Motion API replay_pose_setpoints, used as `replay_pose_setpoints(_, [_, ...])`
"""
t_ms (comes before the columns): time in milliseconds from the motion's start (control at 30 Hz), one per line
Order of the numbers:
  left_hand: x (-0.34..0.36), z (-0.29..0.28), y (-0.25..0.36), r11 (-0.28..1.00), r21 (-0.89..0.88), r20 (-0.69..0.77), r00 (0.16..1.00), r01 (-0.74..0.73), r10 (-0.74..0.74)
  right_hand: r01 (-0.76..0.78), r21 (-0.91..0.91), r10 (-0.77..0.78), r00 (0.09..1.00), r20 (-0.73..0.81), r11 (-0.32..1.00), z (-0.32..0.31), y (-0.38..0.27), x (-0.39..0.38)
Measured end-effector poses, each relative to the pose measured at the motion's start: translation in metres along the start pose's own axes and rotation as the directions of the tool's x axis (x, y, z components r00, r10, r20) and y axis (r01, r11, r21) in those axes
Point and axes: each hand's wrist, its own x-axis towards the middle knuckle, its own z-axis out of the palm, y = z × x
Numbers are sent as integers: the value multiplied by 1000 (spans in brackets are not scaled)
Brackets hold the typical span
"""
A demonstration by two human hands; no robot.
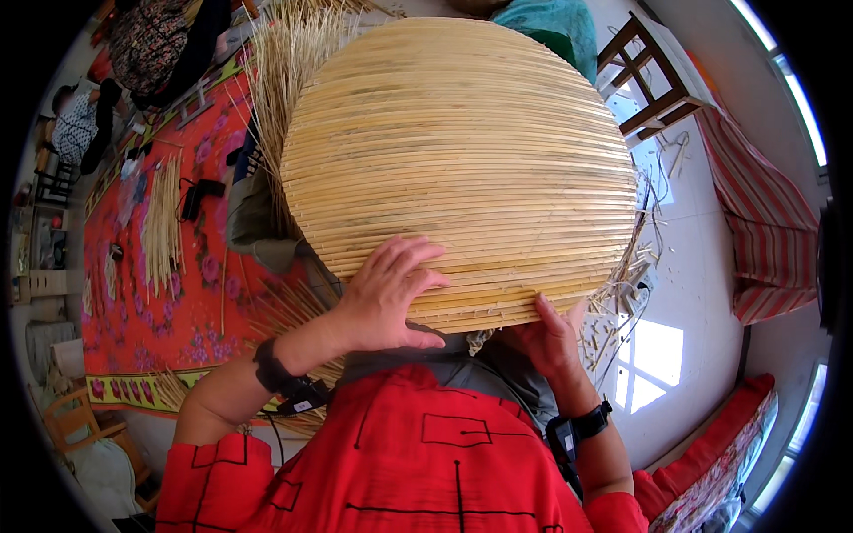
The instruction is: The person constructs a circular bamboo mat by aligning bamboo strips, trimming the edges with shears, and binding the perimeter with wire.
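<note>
A: ok so where was the big piece, and how was it being held?

B: The round straw panel (462,160) was held out in front of the red shirt (404,462), over the lap, slats running side to side. Its near rim was pinched by the right hand (553,339), thumb on top, fingers mostly hidden below. The left hand (382,298) was spread wide on the near left part, fingers on the slats, thumb out by the edge, so nothing was really gripped there.

A: any writing spotted?

B: kinda. 2 dark wrist straps (274,369) were worn, 1 per arm, and a small white label (303,406) was seen by the left 1, but it was too tiny to be read. Off to the left, a red floral cloth (203,306) was partly covered by pale stalks (163,222).
</note>
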Motion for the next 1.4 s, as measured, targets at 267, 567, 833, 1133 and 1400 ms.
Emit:
replay_pose_setpoints(267, [1, 7, 5, 999, 44, -53, 998, 24, -22, -8, 34, 8, 1000, -9, 999, -1, 2, 1])
replay_pose_setpoints(567, [2, 9, 4, 998, 64, -99, 995, 4, 3, -92, 28, 91, 995, 29, 995, -28, 16, 8])
replay_pose_setpoints(833, [0, -5, 2, 999, -33, -58, 998, -24, 22, 49, -5, -48, 998, 31, 999, 5, -1, -2])
replay_pose_setpoints(1133, [2, -26, 8, 994, 63, -16, 996, -85, 87, -363, -246, 414, 888, 202, 899, -5, -50, -21])
replay_pose_setpoints(1400, [15, -53, 7, 962, 124, -7, 969, -242, 245, 641, -768, -211, 751, 626, 2, 72, -99, -53])
